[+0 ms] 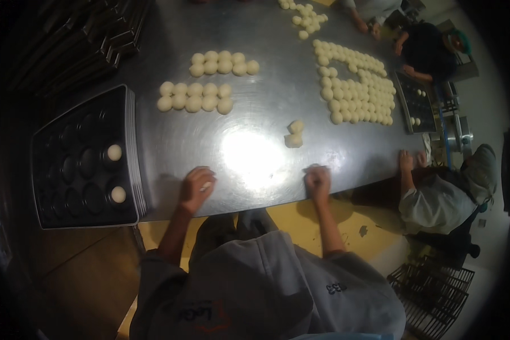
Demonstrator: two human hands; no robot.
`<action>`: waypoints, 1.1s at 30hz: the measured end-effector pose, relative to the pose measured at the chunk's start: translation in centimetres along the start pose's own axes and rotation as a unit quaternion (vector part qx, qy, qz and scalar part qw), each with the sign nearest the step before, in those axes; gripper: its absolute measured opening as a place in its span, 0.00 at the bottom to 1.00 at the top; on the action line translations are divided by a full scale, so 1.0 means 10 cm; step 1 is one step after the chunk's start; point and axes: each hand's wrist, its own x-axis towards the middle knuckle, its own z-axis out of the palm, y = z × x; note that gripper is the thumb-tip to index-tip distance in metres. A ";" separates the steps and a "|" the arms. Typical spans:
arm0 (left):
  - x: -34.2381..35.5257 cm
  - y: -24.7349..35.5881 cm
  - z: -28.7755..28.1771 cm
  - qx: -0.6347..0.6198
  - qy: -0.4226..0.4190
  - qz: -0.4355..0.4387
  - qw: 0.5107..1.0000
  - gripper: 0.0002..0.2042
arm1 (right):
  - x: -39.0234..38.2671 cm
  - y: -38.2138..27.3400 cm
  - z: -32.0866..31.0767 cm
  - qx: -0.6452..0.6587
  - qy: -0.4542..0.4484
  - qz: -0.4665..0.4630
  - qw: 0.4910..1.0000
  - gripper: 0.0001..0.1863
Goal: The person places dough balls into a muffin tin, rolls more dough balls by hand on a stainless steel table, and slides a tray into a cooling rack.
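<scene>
My left hand [196,188] is cupped with curled fingers on the steel table [170,147], and a bit of pale dough ball [206,185] shows under it. Near the table's front edge, my right hand [318,180] is also curled down against the metal; whatever lies beneath its fingers is hidden. Two rough dough pieces [294,134] touch each other a little beyond the right hand. Farther off, in front of my left side, stand rows of round dough balls [194,97] in two groups.
At the left is a stack of dark moulded trays [131,153], with two dough balls in the top one. A large block of dough balls [357,93] covers the far right. Co-workers [445,198] stand along the right side, near another dark tray [416,105]. Racks [96,34] rise far left.
</scene>
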 end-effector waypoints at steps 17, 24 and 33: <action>0.55 0.08 0.00 0.020 0.112 -0.060 0.992 0.09 | 0.82 0.11 -0.18 -0.133 0.220 0.111 0.960 0.07; 0.09 0.15 0.17 -0.006 0.041 -0.016 0.999 0.06 | 0.20 0.11 -0.18 0.036 0.089 0.041 0.995 0.06; 0.59 0.30 0.49 0.005 0.037 -0.022 0.999 0.08 | 0.57 -0.23 0.11 -0.033 0.161 0.081 0.983 0.07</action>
